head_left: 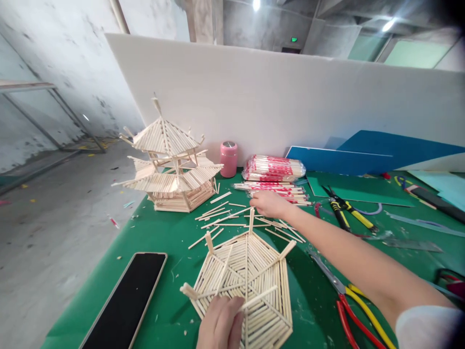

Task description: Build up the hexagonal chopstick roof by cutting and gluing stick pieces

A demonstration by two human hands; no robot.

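Along the left of a green-covered table (178,242) lies a black-screened phone (125,303), cut off below. Behind it stands a two-tiered pavilion model of pale wooden sticks (167,182). Nearest the viewer, the left hand (220,322), its wrist out of frame, curls its fingers close together over a many-sided panel of pale sticks (250,271), hiding part of it; whether they grip one is unclear. Beyond the panel, the right hand (269,204) is among loose wooden sticks (232,225), fingertips bunched; what they pinch cannot be made out. Farther right, red-and-yellow-handled scissors (340,287) run off the bottom edge.
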